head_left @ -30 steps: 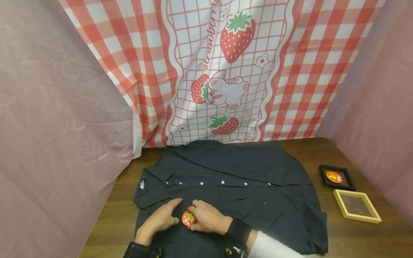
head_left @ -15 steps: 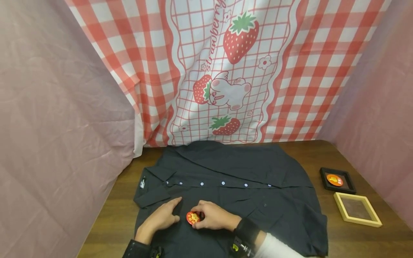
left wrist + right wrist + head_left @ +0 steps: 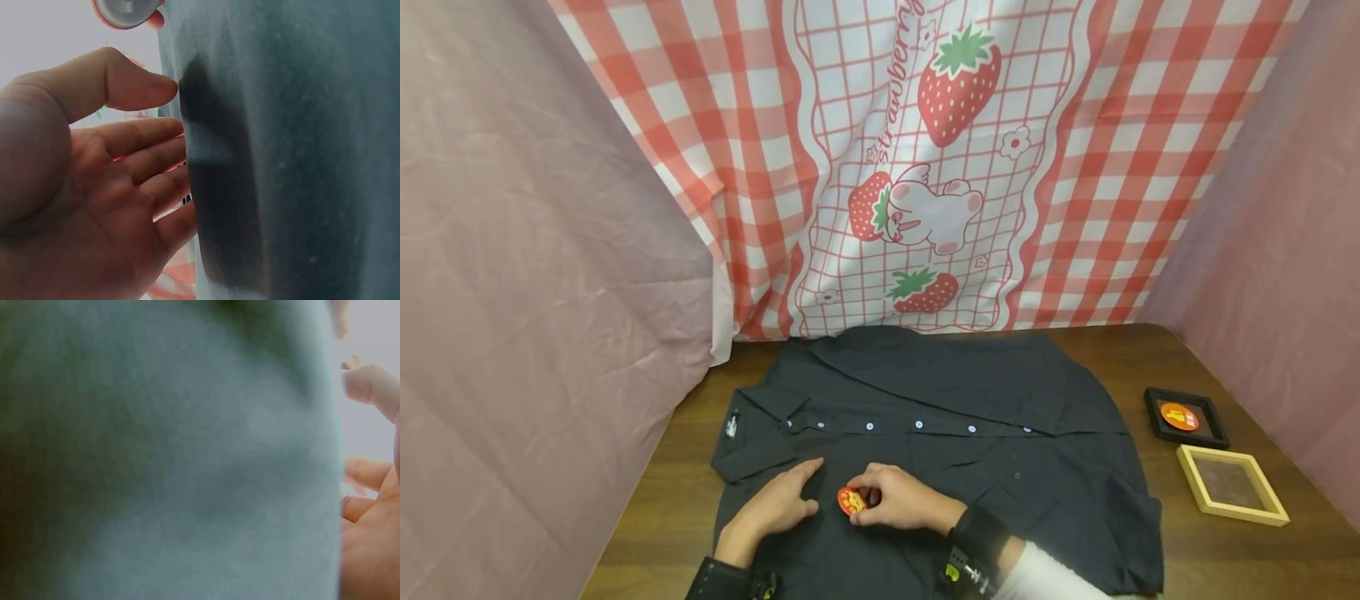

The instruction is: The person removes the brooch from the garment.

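A black button-up shirt lies spread on the wooden table, its collar to the left. My right hand pinches a round red and yellow pin badge by its edge between thumb and fingers, over the shirt front. The left wrist view catches the badge's silvery back with a small fitting on it. My left hand rests on the shirt below the collar with fingers extended and thumb apart, holding nothing. In the right wrist view, blurred dark cloth hides most of the scene.
To the right, a black frame holds an orange round badge. Just in front of it lies a pale wooden frame. A red checked strawberry cloth hangs behind the table, with pink drapes at both sides.
My right hand has shifted slightly right with the badge, moving it away from my left hand and tilting it. My left hand has stayed in place.
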{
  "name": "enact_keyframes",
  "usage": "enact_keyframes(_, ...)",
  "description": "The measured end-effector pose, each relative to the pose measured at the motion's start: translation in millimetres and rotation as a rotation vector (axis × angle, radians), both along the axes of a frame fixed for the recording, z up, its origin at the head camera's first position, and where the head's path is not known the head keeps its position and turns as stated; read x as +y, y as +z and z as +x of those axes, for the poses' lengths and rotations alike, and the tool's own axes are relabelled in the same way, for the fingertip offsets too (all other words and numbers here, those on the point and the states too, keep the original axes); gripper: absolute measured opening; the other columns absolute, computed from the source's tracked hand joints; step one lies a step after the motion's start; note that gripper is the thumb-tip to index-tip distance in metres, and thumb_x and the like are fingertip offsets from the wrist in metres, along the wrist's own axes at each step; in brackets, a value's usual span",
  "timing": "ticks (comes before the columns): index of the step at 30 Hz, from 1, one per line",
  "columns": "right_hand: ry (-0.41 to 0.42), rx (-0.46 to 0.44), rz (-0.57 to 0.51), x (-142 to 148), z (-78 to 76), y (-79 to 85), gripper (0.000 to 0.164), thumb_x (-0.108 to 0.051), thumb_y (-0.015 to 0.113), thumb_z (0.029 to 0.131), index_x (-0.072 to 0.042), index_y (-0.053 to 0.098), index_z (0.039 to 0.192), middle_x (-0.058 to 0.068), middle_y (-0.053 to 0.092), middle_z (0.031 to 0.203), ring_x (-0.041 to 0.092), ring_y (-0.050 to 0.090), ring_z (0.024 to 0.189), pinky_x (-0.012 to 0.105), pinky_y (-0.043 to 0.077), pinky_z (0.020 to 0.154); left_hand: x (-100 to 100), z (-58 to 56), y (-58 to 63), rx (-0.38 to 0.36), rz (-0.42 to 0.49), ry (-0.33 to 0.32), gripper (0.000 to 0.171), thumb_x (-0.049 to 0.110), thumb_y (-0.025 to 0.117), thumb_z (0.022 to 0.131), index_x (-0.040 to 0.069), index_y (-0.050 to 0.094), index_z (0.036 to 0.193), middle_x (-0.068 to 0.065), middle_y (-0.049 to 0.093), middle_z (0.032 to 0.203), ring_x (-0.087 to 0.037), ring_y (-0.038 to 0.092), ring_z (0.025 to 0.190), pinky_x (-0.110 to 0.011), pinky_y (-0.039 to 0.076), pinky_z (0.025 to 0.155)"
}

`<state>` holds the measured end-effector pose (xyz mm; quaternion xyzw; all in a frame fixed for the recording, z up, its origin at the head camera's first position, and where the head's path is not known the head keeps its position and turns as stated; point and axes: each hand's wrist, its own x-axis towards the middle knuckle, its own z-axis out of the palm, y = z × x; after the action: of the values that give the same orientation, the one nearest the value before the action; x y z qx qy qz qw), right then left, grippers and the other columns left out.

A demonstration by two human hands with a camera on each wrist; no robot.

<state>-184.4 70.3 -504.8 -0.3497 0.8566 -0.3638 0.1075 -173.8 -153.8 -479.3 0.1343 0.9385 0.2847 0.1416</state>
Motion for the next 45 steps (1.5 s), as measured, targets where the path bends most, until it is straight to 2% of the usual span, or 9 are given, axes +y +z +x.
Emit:
enact_keyframes(12,-0.012,-0.030,-0.010,1,0.7,-1.6,0.039,-0.028,0.076,0.082,-0.009,0.070,0.115,-0.005,0.056,0.083,-0.006,0.046,0.070,0.012,0.044,0.065,2,0.4,-0.9,-0.013,0.003,0.003,0.061,0.008,0.068,0.081,-0.003,0.050,0.138,-0.021,0.050,0.143,-0.040,0.045,0.135,-0.057,0.034,0.111)
enact_keyframes(19,-0.012,-0.034,-0.018,2,1.5,-1.2,0.041,-0.028,0.076,0.083,-0.008,0.069,0.117,-0.003,0.058,0.084,-0.006,0.047,0.070,0.012,0.045,0.066,3,-1.5,-1.3,-0.002,0.013,-0.015,0.052,0.014,0.069,0.087,0.000,0.054,0.135,-0.020,0.056,0.138,-0.039,0.049,0.132,-0.058,0.037,0.108)
enact_keyframes(24,-0.016,-0.049,-0.061,3,1.1,-2.1,0.041,-0.025,0.077,0.083,-0.005,0.068,0.118,-0.001,0.062,0.088,-0.005,0.051,0.073,0.013,0.047,0.067,4,-2.5,-0.2,0.010,0.010,-0.030,0.050,0.019,0.070,0.088,0.002,0.056,0.133,-0.018,0.057,0.137,-0.038,0.051,0.130,-0.058,0.039,0.107)
enact_keyframes(29,-0.036,-0.092,-0.114,3,0.5,-4.7,0.035,-0.022,0.079,0.081,-0.007,0.067,0.111,0.000,0.065,0.089,-0.003,0.055,0.075,0.014,0.049,0.069,6,-1.8,0.5,0.024,0.021,-0.050,0.048,0.019,0.070,0.088,0.001,0.058,0.131,-0.019,0.059,0.135,-0.039,0.053,0.128,-0.058,0.040,0.105)
enact_keyframes(33,-0.051,-0.076,-0.137,4,0.1,-6.2,0.030,-0.021,0.080,0.080,-0.009,0.067,0.104,0.000,0.065,0.088,0.000,0.056,0.076,0.016,0.050,0.070,8,-1.7,0.3,0.031,0.028,-0.055,0.047,0.019,0.069,0.088,0.002,0.059,0.131,-0.018,0.060,0.134,-0.039,0.053,0.127,-0.059,0.040,0.104)
enact_keyframes(45,-0.071,-0.045,-0.187,9,-2.1,-5.2,0.030,-0.021,0.080,0.080,-0.007,0.067,0.103,0.003,0.066,0.088,0.005,0.059,0.076,0.017,0.050,0.070,12,-2.2,3.0,0.051,0.049,-0.070,0.045,0.021,0.068,0.089,0.003,0.060,0.130,-0.015,0.061,0.133,-0.037,0.055,0.126,-0.058,0.042,0.102)
